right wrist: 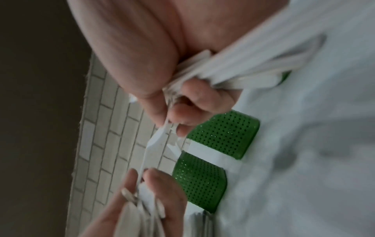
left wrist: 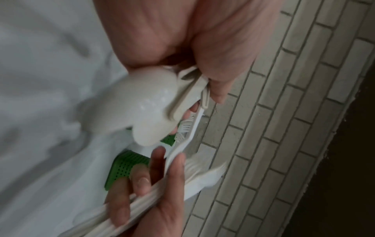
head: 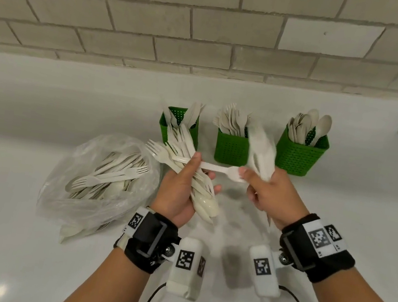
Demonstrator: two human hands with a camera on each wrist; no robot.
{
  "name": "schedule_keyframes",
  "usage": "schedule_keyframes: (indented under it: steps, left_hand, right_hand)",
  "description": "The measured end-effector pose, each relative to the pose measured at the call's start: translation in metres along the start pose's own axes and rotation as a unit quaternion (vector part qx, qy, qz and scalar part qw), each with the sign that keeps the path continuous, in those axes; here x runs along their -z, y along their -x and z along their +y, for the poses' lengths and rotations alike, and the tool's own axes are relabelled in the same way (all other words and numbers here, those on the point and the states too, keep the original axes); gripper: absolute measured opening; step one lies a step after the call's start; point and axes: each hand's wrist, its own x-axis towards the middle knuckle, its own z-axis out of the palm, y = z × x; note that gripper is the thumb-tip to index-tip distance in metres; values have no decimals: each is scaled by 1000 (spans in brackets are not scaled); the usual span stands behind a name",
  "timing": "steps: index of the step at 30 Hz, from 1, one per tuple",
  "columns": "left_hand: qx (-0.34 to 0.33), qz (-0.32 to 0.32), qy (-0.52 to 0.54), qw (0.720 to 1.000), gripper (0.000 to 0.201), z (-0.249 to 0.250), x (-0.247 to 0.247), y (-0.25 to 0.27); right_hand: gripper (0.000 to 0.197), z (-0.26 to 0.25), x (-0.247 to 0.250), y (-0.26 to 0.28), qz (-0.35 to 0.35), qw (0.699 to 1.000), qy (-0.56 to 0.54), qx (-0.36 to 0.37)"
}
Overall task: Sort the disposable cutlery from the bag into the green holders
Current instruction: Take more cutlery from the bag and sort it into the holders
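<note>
Head view alone shows bag (head: 101, 177) and three holders (head: 232, 148) on desk (head: 45, 102), left hand (head: 179, 189) gripping cutlery bundle (head: 190, 165) – right hand (head: 268, 195) clutching blurred pieces, both pinching one fork (head: 215, 169).

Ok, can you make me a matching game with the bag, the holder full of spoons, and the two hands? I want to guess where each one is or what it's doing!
Things:
1. plastic bag
2. spoon holder
3. left hand
4. right hand

Places or states:
A. rightmost of the three green holders
B. lying on the counter at the left, cutlery inside
C. grips a mixed bunch with forks sticking up
D. grips a blurred bunch and pinches one end of a single white piece

Pairs: 1-B, 2-A, 3-C, 4-D
</note>
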Motion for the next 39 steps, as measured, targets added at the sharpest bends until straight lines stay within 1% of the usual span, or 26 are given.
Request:
schedule_keyframes:
  steps: [2, 3, 5, 6, 7, 8, 9, 10, 11, 13, 14, 15, 16, 17, 18, 20, 21, 23, 24, 26, 28, 29, 31, 32, 34, 39]
  left_hand:
    - [1, -2, 4, 1000, 16, 3, 1, -2]
    - [-1, -14, 1, 1000, 14, 3, -1, -2]
    - [5, -47, -11, 999, 16, -1, -6, 0]
    - [11, -63, -22, 998, 18, -3, -9, 2]
    - [17, -76, -33, 996, 18, -6, -12, 4]
    - [22, -85, -42, 995, 17, -8, -14, 6]
    - [25, -87, -47, 995, 15, -10, -15, 7]
    - [26, -79, -49, 995, 13, -11, -14, 7]
    - [27, -65, -46, 996, 12, -11, -12, 6]
    - [29, -36, -34, 998, 11, -9, -6, 1]
    - [27, -29, -31, 999, 11, -7, -3, -1]
    - [22, -28, -32, 999, 11, -5, 0, -4]
    - [16, -32, -33, 999, 11, -3, 1, -6]
    - [10, -40, -33, 999, 11, -2, 2, -7]
    - [4, -49, -36, 998, 12, -1, 2, -8]
    - [-5, -69, -41, 997, 13, 1, 3, -8]
    - [-7, -78, -38, 996, 19, 1, 3, -8]
    - [-3, -93, -26, 995, 35, 3, 4, -7]
    - [-2, -100, -17, 995, 39, 4, 4, -7]
    - [-1, -109, 3, 994, 41, 6, 2, -6]
    - [-5, -111, 25, 993, 34, 5, -1, -6]
    - [-6, -111, 39, 993, 26, 4, -3, -7]
    - [3, -123, 65, 990, 10, 3, -6, -8]
    - [6, -131, 73, 989, 8, 2, -8, -9]
    - [4, -131, 78, 988, 8, 2, -10, -8]
    - [-25, -110, 101, 989, 12, 8, -11, -4]
  right_hand:
    - [8, -3, -1, 2, 15, 995, -95, -20]
    - [15, -4, -4, 4, 5, 987, -156, -27]
    - [39, -6, -9, 7, -40, 952, -301, -45]
    - [41, -9, -11, 8, -59, 934, -349, -44]
    - [34, -14, -13, 9, -67, 925, -373, -33]
    - [21, -18, -15, 10, -60, 928, -369, -16]
    - [8, -24, -15, 8, -34, 934, -357, -4]
    - [10, -28, -12, 6, 2, 937, -349, 7]
    - [19, -31, -7, 2, 35, 935, -353, 20]
    - [33, -36, 5, -5, 84, 918, -386, 36]
    - [35, -36, 10, -7, 97, 914, -392, 45]
    - [34, -31, 14, -8, 114, 921, -369, 58]
    - [35, -25, 16, -8, 130, 945, -290, 77]
    - [38, -14, 15, -7, 140, 970, -178, 94]
    - [40, -2, 12, -5, 128, 984, -79, 93]
    - [39, 24, 5, 0, 65, 997, -2, 42]
    - [38, 35, 2, 2, 41, 999, 5, 9]
    - [39, 44, 0, 2, 40, 999, 15, -23]
    - [40, 42, 0, 1, 46, 999, 16, -24]
    - [38, 28, -2, 0, 40, 999, 4, 3]
    - [33, 12, -5, 1, 5, 999, -13, 38]
    - [25, 6, -7, 3, -18, 999, -18, 45]
    - [17, -3, -14, 7, -70, 996, -24, 41]
    - [14, -3, -17, 7, -83, 996, -23, 38]
    - [11, -2, -21, 8, -70, 997, -10, 38]
    - [17, -2, -7, 2, -12, 1000, -16, 9]
